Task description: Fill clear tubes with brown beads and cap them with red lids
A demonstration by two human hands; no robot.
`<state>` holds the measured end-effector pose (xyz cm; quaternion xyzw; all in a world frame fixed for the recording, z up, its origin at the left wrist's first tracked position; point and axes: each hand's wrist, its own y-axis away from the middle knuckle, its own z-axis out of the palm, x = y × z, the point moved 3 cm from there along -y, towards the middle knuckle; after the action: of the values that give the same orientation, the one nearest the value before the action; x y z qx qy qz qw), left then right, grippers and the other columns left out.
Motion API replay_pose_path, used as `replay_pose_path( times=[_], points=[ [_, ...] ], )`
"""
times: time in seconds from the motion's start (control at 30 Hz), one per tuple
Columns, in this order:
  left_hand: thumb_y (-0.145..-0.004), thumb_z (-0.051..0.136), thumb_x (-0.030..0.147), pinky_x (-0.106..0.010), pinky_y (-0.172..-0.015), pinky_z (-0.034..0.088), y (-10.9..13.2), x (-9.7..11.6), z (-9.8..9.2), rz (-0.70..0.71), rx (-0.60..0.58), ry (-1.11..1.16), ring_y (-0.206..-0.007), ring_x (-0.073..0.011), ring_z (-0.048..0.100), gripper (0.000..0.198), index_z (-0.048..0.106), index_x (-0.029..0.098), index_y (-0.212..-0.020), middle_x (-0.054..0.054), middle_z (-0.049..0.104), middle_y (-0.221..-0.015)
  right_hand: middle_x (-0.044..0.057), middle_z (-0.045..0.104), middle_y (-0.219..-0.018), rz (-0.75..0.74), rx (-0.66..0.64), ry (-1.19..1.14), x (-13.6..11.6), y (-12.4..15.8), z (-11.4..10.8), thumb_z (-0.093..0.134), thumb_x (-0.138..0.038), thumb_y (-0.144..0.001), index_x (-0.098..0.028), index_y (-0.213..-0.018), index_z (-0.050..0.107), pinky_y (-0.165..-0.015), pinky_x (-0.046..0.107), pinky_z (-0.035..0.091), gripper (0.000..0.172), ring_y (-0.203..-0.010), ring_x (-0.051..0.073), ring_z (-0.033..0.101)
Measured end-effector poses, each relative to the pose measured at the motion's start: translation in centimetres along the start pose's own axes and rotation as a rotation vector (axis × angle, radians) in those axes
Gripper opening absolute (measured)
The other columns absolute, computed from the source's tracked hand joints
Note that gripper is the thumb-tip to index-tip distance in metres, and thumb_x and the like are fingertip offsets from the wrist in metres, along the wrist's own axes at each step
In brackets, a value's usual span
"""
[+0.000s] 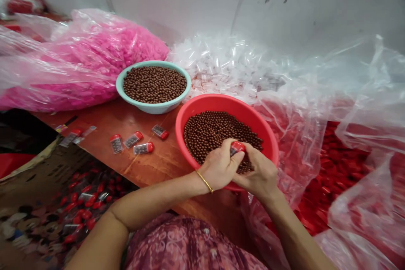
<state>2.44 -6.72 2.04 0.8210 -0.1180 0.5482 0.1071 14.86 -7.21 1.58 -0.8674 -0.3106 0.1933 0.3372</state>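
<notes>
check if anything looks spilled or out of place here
Nothing looks spilled: the brown beads stay inside the red bowl and the green bowl. The one untidy spot is the capped tubes lying loose at odd angles on the wooden table, not lined up.

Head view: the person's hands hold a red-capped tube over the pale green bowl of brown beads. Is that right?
Not quite. The head view shows the left hand and right hand holding the red-capped tube over the red basin of brown beads, not over the pale green bowl.
</notes>
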Motion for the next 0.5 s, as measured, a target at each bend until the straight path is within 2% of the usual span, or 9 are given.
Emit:
replay_pose_path(
  times=[0.07, 0.17, 0.3, 0.4, 0.5],
  points=[
    [-0.09, 0.04, 0.033, -0.035, -0.093, 0.045, 0.2, 0.1, 0.2, 0.034, 0.023, 0.061, -0.103, -0.0219, 0.06, 0.044, 0.036, 0.015, -0.13, -0.013, 0.062, -0.114, 0.01, 0.069, -0.087, -0.002, 0.018, -0.02, 0.0, 0.2, -0.1, 0.061, -0.039, -0.075, -0.015, -0.119, 0.051, -0.06, 0.03, 0.054, 0.051, -0.068, 0.02, 0.066],
    [-0.09, 0.041, 0.033, -0.031, -0.092, 0.046, 0.5, -0.1, 0.1, 0.087, 0.063, 0.122, -0.103, -0.0195, 0.061, 0.042, 0.039, 0.017, -0.128, -0.01, 0.062, -0.115, 0.012, 0.068, -0.094, 0.024, 0.01, -0.058, -0.2, 0.3, 0.0, 0.058, -0.041, -0.077, -0.015, -0.124, 0.049, -0.065, 0.033, 0.055, 0.055, -0.075, 0.022, 0.067],
    [-0.091, 0.04, 0.033, -0.027, -0.091, 0.047, 1.8, -0.6, -1.5, 0.186, 0.148, 0.104, -0.1, -0.0165, 0.062, 0.035, 0.043, 0.019, -0.123, -0.007, 0.062, -0.114, 0.016, 0.063, -0.112, 0.053, -0.135, -0.137, -1.7, -0.2, 0.8, 0.056, -0.041, -0.079, -0.014, -0.137, 0.037, -0.074, 0.038, 0.056, 0.067, -0.095, 0.026, 0.065],
    [-0.092, 0.039, 0.034, -0.026, -0.088, 0.047, 3.6, -1.5, -3.6, 0.219, 0.238, -0.009, -0.097, -0.0156, 0.062, 0.032, 0.045, 0.018, -0.119, -0.007, 0.064, -0.108, 0.011, 0.066, -0.098, 0.056, -0.199, -0.172, -3.2, 0.0, 1.0, 0.058, -0.039, -0.081, -0.015, -0.146, 0.023, -0.062, 0.031, 0.056, 0.077, -0.08, 0.021, 0.066],
    [-0.092, 0.039, 0.038, -0.024, -0.078, 0.049, 6.1, -3.6, -6.9, 0.174, 0.408, -0.136, -0.082, -0.0132, 0.064, 0.03, 0.049, 0.019, -0.113, -0.004, 0.066, -0.094, 0.004, 0.066, -0.082, 0.082, -0.148, -0.078, -3.7, 1.1, 0.6, 0.061, -0.031, -0.082, -0.02, -0.146, 0.023, -0.056, 0.028, 0.053, 0.075, -0.064, 0.016, 0.064]
  ],
)
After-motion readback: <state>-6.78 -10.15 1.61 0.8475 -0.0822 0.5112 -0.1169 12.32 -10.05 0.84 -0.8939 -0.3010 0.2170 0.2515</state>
